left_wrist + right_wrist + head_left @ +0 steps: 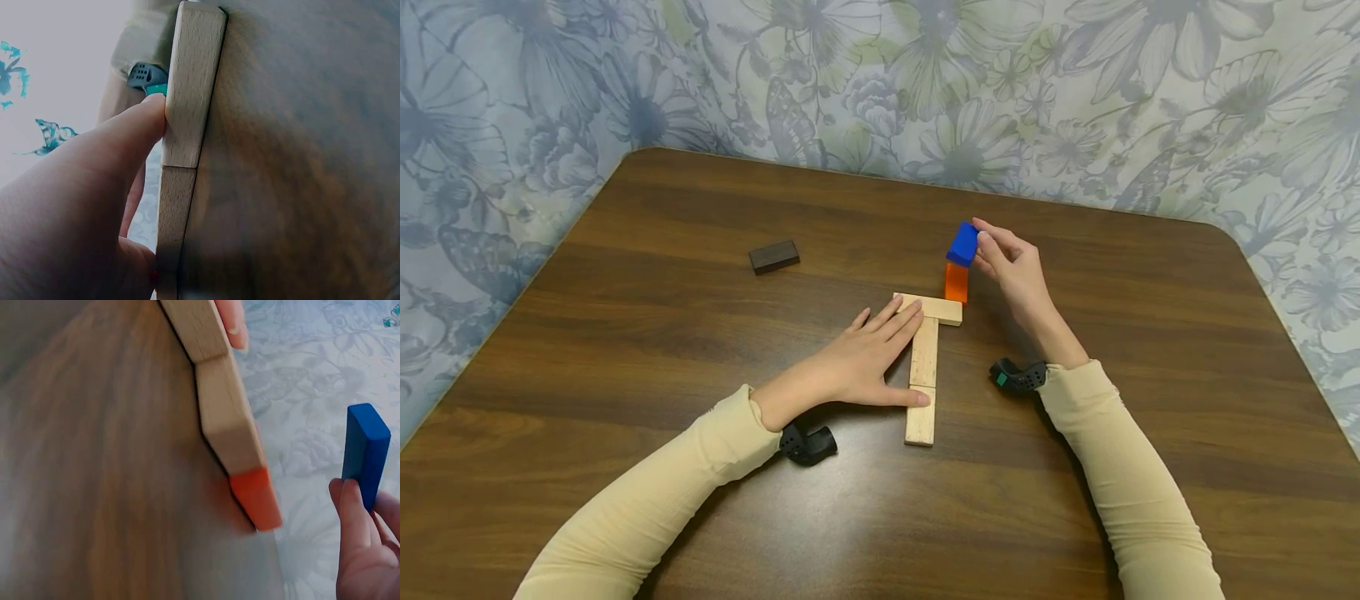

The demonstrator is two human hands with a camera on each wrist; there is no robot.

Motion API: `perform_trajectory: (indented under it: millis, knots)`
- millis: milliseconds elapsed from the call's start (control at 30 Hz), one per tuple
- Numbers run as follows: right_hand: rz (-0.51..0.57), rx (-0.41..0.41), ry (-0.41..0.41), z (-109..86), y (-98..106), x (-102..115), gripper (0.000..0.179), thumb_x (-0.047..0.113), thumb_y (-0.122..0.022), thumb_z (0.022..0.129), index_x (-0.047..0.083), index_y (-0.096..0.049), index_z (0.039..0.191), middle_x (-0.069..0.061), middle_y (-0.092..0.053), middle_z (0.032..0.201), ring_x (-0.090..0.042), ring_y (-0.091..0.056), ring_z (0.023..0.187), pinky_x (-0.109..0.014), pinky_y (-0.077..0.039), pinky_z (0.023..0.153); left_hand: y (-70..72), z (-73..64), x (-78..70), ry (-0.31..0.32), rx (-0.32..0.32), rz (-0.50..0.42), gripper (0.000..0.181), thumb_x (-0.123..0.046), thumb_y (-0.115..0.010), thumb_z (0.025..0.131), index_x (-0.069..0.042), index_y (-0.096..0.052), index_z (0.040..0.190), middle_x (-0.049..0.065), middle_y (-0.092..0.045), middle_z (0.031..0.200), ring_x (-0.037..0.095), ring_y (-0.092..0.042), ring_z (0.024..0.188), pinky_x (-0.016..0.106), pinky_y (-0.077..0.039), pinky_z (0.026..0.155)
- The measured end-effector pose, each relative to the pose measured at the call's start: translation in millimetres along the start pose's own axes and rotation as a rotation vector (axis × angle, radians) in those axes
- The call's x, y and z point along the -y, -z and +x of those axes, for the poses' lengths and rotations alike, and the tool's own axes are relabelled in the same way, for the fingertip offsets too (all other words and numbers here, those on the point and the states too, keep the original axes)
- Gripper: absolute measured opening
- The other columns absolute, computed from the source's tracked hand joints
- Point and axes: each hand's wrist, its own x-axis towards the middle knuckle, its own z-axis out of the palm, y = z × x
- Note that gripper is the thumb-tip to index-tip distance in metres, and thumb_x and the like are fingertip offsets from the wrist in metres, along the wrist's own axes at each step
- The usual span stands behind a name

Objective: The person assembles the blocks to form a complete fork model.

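Three plain wooden blocks lie flat on the table in a T: a crosswise block (943, 312) at the far end, then an upper stem block (925, 354) and a lower stem block (920, 427) end to end. My left hand (861, 360) rests over them, fingertips on the crosswise block and thumb on the lower stem block. An orange block (957, 284) extends away from the crosswise block's right end. Between thumb and fingers, my right hand (1021, 271) pinches a blue block (963, 242). In the right wrist view, this blue block (370, 450) is raised above the table.
A dark brown block (775, 257) lies alone at the back left of the brown wooden table (647, 333). Behind the table's far edge stands a wall (880, 92) with floral wallpaper. Each wrist wears a black camera, the left one (808, 445) close over the tabletop.
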Motion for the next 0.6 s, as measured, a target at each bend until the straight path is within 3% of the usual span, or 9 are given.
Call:
perform_trajectory:
  millis: [200, 400, 600]
  knots:
    - [-0.032, -0.057, -0.038, 9.8, -12.7, -6.2, 0.039, 0.008, -0.063, 0.09, -0.001, -0.057, 0.128, -0.013, -0.048, 0.132, -0.026, -0.055, 0.111, -0.034, -0.046, 0.086, 1.2, -0.4, -1.0, 0.004, 0.013, -0.013, 0.106, -0.079, -0.039, 0.079, -0.01, -0.001, 0.151, 0.0, 0.008, 0.155, 0.018, 0.015, 0.138, 0.051, -0.002, 0.107]
    - [-0.117, -0.038, -0.07, 19.1, -19.3, -9.0, 0.038, 0.007, -0.064, 0.089, 0.001, -0.059, 0.126, -0.012, -0.055, 0.124, -0.022, -0.056, 0.104, -0.032, -0.047, 0.086, 1.4, -0.8, -0.8, 0.0, 0.006, -0.017, 0.106, -0.077, -0.041, 0.079, -0.01, -0.003, 0.151, 0.0, 0.007, 0.155, 0.018, 0.014, 0.138, 0.052, -0.003, 0.107]
    - [-0.123, -0.01, -0.099, 27.5, -23.2, -8.9, 0.03, 0.01, -0.065, 0.089, -0.001, -0.065, 0.117, -0.013, -0.059, 0.11, -0.02, -0.06, 0.092, -0.031, -0.049, 0.083, 1.8, -0.8, -0.4, 0.008, 0.011, -0.012, 0.106, -0.078, -0.041, 0.079, -0.011, -0.003, 0.151, -0.001, 0.008, 0.155, 0.017, 0.015, 0.138, 0.051, -0.003, 0.107]
